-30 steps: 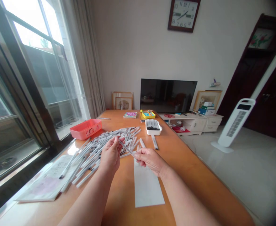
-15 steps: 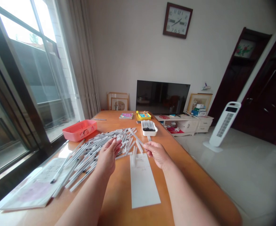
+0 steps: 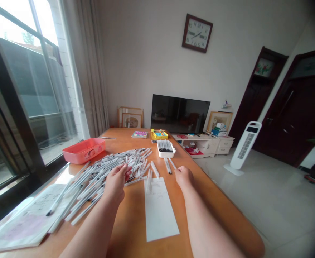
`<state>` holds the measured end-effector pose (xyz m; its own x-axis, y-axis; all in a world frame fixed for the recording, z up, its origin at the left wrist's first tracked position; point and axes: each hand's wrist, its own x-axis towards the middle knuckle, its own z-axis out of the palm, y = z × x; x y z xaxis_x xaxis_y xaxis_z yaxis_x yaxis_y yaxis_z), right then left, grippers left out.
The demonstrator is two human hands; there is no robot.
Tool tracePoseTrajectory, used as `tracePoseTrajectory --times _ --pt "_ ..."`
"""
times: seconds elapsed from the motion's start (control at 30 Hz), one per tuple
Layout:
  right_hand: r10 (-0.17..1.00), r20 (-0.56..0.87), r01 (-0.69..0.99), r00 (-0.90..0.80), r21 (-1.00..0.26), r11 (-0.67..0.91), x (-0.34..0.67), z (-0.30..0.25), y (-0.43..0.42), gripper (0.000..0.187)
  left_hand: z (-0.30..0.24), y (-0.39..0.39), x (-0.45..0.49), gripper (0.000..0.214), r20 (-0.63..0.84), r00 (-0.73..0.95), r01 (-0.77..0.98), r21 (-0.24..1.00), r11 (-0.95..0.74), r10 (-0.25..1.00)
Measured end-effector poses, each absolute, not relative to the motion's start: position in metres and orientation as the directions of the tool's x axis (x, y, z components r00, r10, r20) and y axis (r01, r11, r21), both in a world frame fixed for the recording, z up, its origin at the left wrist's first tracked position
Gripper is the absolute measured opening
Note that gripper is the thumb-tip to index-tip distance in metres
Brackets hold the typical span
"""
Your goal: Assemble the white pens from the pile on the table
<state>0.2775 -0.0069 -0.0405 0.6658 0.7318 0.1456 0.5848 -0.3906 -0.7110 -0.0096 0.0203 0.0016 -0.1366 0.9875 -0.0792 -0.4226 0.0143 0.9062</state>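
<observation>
My right hand (image 3: 183, 176) is closed on the near end of a slim translucent pen (image 3: 172, 163) at the right of the table. Beside it, two pens (image 3: 168, 166) with dark ends lie in front of a white box (image 3: 166, 154) full of black-tipped pens. My left hand (image 3: 117, 179) is pinched shut over the near right side of a large heap of pens (image 3: 101, 172); whether anything is between its fingertips is hidden. Between my hands, some short clear tubes (image 3: 149, 179) lie at the top of a white paper strip (image 3: 161, 215). Another clear piece (image 3: 154, 169) lies just above the paper.
A red plastic bin (image 3: 83, 150) stands behind the heap at left. A paper booklet (image 3: 20, 222) lies near left, partly under pens. Farther back are a yellow box (image 3: 160, 134), a small pink book (image 3: 139, 134) and a lone pen (image 3: 108, 138). The table's right edge runs beside my right arm.
My right hand has moved right, away from the paper strip, with a pen now beside the two in front of the white box. My left hand stays pinched near the heap. The view has turned slightly right.
</observation>
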Motion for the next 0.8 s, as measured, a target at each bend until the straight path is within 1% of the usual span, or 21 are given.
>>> tracePoseTrajectory --times 0.17,0.3,0.47,0.63,0.8 --pt "0.741 0.159 0.647 0.652 -0.627 -0.434 0.273 -0.046 -0.002 0.023 0.002 0.02 -0.009 0.032 -0.091 -0.117 -0.428 0.903 0.033 0.989" --pt "0.756 0.169 0.674 0.632 -0.601 -0.429 0.273 -0.048 -0.001 0.022 0.003 0.019 -0.008 0.034 -0.092 -0.111 -0.443 0.896 0.033 0.99" --pt "0.777 0.177 0.688 0.604 -0.609 -0.396 0.273 -0.05 0.001 0.024 0.003 0.018 -0.008 0.035 -0.103 -0.113 -0.435 0.899 0.044 0.988" --pt "0.782 0.181 0.681 0.597 -0.63 -0.374 0.274 -0.05 0.001 0.031 0.003 0.017 -0.008 0.035 -0.102 -0.116 -0.444 0.895 0.04 0.988" --pt "0.784 0.183 0.67 0.593 -0.653 -0.354 0.275 -0.052 0.002 0.034 0.003 0.016 -0.008 0.036 -0.093 -0.107 -0.443 0.896 0.036 0.99"
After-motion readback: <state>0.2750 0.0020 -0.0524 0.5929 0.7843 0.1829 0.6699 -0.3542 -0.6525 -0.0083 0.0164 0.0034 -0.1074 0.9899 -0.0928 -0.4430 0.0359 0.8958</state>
